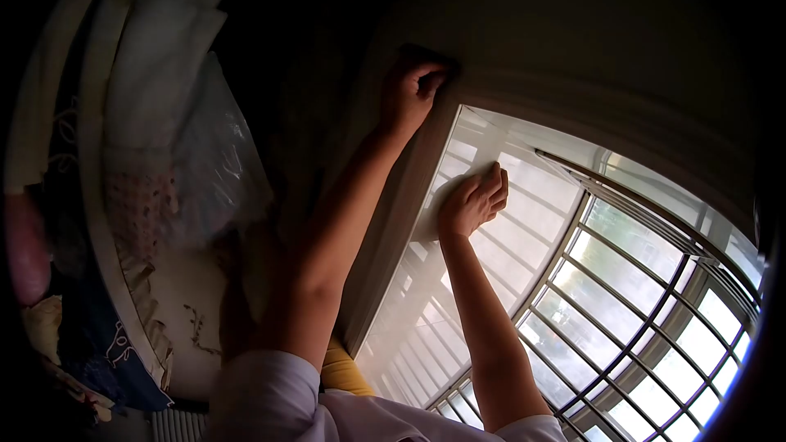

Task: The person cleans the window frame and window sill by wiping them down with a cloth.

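My left hand (408, 96) is raised at the outer corner of the window frame (426, 143), its fingers curled in a pinch. Something dark shows at the fingertips, too dim to name. Lower and to the right, my right hand (475, 203) rests at the glossy white window recess (524, 196), fingers bent and pressed together. A pale patch beside its palm could be a cloth or a reflection; I cannot tell which. What this hand holds, if anything, is hidden.
Metal window bars (610, 303) fill the lower right. On the left are a clear plastic bag (217, 155), white fabric (155, 65) and dark blue fabric with white markings (123, 360). Something yellow (344, 370) shows beside my left sleeve. The upper area is very dark.
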`<state>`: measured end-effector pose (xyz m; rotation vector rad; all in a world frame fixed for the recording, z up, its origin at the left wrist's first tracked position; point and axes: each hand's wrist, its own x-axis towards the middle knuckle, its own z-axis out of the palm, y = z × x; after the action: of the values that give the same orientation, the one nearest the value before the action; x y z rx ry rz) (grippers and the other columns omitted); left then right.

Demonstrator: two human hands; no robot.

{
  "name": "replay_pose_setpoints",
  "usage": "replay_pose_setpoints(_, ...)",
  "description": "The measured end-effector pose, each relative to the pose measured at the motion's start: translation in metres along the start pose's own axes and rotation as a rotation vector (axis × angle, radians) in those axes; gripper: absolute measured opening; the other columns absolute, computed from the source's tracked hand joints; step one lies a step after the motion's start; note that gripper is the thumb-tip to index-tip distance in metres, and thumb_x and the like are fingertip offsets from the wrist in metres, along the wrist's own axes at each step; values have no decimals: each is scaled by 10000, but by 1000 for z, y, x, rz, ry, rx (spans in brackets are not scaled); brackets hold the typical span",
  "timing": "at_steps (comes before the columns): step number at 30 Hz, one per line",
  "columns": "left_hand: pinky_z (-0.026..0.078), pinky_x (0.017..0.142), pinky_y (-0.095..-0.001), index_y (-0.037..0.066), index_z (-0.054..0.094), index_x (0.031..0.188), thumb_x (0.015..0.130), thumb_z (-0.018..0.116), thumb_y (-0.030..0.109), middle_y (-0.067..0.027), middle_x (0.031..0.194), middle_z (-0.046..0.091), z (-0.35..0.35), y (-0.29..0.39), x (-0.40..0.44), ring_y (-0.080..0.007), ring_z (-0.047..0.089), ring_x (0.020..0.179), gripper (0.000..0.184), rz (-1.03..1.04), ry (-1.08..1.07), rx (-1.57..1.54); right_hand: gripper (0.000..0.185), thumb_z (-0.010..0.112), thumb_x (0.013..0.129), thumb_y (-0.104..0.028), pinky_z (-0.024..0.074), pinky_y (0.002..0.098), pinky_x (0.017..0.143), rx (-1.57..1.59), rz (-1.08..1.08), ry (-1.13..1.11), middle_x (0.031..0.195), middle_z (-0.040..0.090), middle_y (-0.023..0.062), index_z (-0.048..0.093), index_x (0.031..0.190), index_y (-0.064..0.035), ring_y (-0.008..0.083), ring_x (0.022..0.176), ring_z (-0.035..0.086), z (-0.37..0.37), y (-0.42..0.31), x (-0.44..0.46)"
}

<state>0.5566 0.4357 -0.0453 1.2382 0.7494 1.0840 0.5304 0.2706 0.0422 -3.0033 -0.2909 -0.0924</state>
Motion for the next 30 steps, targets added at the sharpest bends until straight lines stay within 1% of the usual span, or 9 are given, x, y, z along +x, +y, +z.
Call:
replay_pose_setpoints(1, 515, 703, -367, 73, 681, 894, 749, 636, -33, -94, 857, 658, 2, 3, 3, -289, 629, 797, 185, 200, -52, 224, 526, 355, 920, -285, 218, 512, 1076, -1, 0, 0, 1467, 297, 123, 354, 1406, -83, 360, 1322, 265, 1, 0, 1)
replay_pose_setpoints(5, 519, 733, -378, 85, 695, 868, 747, 637, -23, -104, 886, 653, -15, -5, 25, -298, 625, 882, 172, 227, -264, 684, 521, 363, 921, -282, 219, 514, 1074, 5, -5, 7, 1464, 302, 133, 365, 1401, -78, 356, 1323, 268, 2, 2, -1)
replay_pose_setpoints(10, 527, 794, -358, 82, 697, 989, 824, 670, 89, -107, 983, 680, -14, -17, 28, -283, 656, 912, 167, -163, -179, 29, 515, 368, 922, -278, 225, 512, 1071, -3, -5, 9, 1452, 312, 134, 372, 1397, -78, 350, 1328, 265, 1, 1, 0)
replay_pose_setpoints(13, 525, 805, -345, 87, 696, 1026, 833, 662, 93, -112, 1009, 688, 4, -16, 10, -284, 658, 940, 197, -104, -137, 122, 519, 362, 924, -281, 231, 515, 1068, -12, 0, 1, 1458, 301, 135, 358, 1402, -79, 351, 1329, 264, 0, -1, 0)
replay_pose_setpoints(17, 484, 850, -296, 28, 662, 1107, 870, 646, 117, -129, 1064, 684, -14, -30, -2, -192, 641, 988, 254, -471, -282, 183, 507, 346, 934, -288, 239, 515, 1065, -12, 13, -6, 1463, 294, 123, 358, 1397, -83, 350, 1337, 253, 1, -1, 1)
replay_pose_setpoints(18, 476, 859, -296, 23, 655, 1118, 880, 649, 164, -119, 1059, 685, -9, -56, -9, -182, 631, 989, 277, -581, -82, -69, 507, 346, 934, -288, 239, 515, 1065, -9, 9, -10, 1463, 294, 123, 358, 1397, -83, 350, 1337, 253, 1, -2, 3)
replay_pose_setpoints(21, 497, 857, -328, 63, 682, 1087, 876, 628, 150, -126, 1047, 691, -24, 11, 13, -251, 658, 972, 235, -613, -153, -167, 501, 336, 940, -296, 244, 516, 1061, -19, -19, -10, 1462, 296, 115, 361, 1393, -83, 345, 1341, 253, -1, -1, -2)
replay_pose_setpoints(23, 485, 882, -330, 74, 642, 1183, 882, 637, 243, -139, 1123, 668, 4, -30, -2, -264, 644, 1004, 345, -320, -149, 59, 501, 327, 945, -307, 248, 516, 1057, -20, 6, 1, 1461, 296, 114, 361, 1392, -83, 344, 1342, 253, 0, -1, 0)
replay_pose_setpoints(30, 529, 747, -292, 59, 685, 1096, 856, 657, 97, -136, 983, 705, -54, 17, -58, -206, 692, 854, 245, -367, -364, 45, 489, 334, 949, -348, 287, 504, 1037, -41, -4, 58, 1428, 338, 71, 404, 1371, -112, 320, 1309, 291, 8, 7, 2)
